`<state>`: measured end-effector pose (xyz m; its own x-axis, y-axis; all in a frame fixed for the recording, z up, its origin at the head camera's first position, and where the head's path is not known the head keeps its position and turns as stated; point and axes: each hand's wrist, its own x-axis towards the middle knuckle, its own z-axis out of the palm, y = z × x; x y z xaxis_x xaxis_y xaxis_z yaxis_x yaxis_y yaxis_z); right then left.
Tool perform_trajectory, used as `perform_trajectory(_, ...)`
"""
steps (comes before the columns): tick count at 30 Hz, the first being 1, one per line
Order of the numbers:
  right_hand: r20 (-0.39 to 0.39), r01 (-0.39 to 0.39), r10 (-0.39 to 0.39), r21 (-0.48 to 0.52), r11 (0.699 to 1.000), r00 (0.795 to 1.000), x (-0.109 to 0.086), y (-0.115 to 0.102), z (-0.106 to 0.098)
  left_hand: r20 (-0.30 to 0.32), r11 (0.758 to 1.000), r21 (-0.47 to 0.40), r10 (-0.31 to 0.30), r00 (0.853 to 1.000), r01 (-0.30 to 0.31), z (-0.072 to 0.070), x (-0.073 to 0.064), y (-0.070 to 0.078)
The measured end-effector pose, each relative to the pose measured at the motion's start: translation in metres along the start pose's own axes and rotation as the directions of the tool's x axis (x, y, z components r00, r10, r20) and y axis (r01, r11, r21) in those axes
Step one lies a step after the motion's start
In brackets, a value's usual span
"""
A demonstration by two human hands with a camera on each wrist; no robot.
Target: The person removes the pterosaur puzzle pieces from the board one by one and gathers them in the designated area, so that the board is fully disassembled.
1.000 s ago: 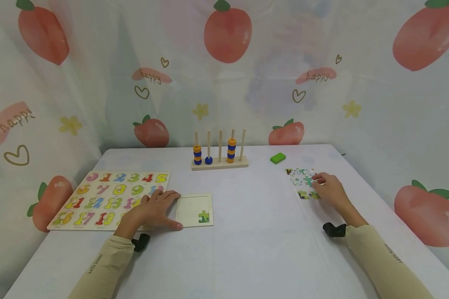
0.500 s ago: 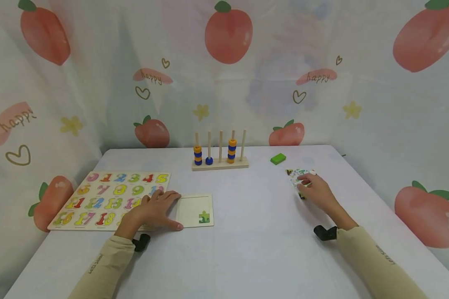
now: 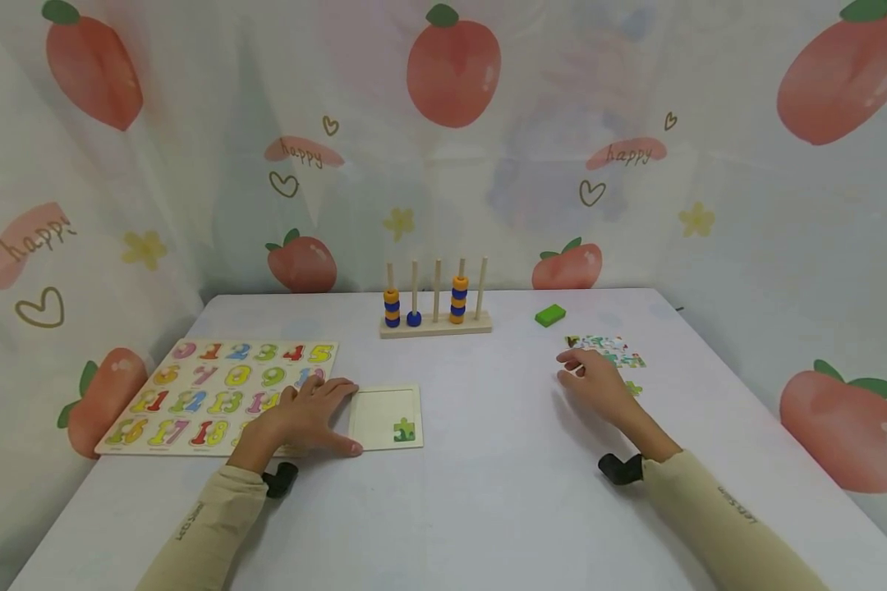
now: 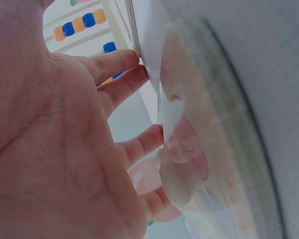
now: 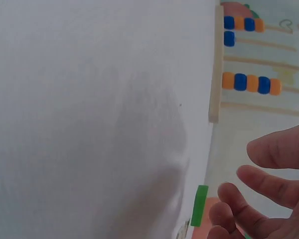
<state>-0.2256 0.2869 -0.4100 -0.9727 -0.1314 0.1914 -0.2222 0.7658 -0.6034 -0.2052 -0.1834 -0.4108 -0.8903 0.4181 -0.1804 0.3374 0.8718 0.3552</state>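
Note:
My left hand (image 3: 306,414) lies with spread fingers over the right edge of a wooden number puzzle board (image 3: 192,390). Its thumb and a fingertip touch the left corners of a small square puzzle tray (image 3: 373,410). In that tray's lower right corner sits one green jigsaw piece (image 3: 404,429). My right hand (image 3: 599,386) is above the table, left of a group of small jigsaw pieces (image 3: 613,349), part of which it hides. Loosely bent fingers (image 5: 261,181) and the thumb stand apart, with nothing between them in the right wrist view.
A wooden bead abacus (image 3: 436,327) with orange and blue beads stands at the back middle. To its right lies a green block (image 3: 550,315). One more green jigsaw piece (image 3: 633,387) lies right beside the right hand. A fruit-print curtain (image 3: 451,189) surrounds the table.
My right hand has moved left across the jigsaw pieces, from their right side to their left. The left hand and the tray have stayed in place.

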Motion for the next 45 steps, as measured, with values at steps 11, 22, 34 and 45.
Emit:
perform_trajectory(11, 0.032, 0.049, -0.050, 0.022, 0.999, 0.998, -0.002, -0.023, 0.022, -0.006, 1.000, 0.003, -0.002, 1.000, 0.002, 0.004, 0.002, -0.004)
perform_trajectory(22, 0.092, 0.085, -0.096, 0.117, 0.990, 0.991, -0.003, -0.040, 0.041, 0.014, 0.999, 0.019, -0.032, 0.999, 0.031, 0.003, 0.002, 0.000)
perform_trajectory(34, 0.156, 0.088, -0.119, 0.194, 0.977, 0.980, -0.002, -0.058, 0.060, 0.016, 0.999, 0.022, -0.039, 0.999, 0.038, 0.001, 0.002, 0.002)
perform_trajectory(45, 0.197, 0.096, -0.146, 0.243, 0.965, 0.970, -0.001, -0.081, 0.075, -0.024, 1.000, 0.011, -0.019, 1.000, 0.019, 0.010, 0.007, -0.006)
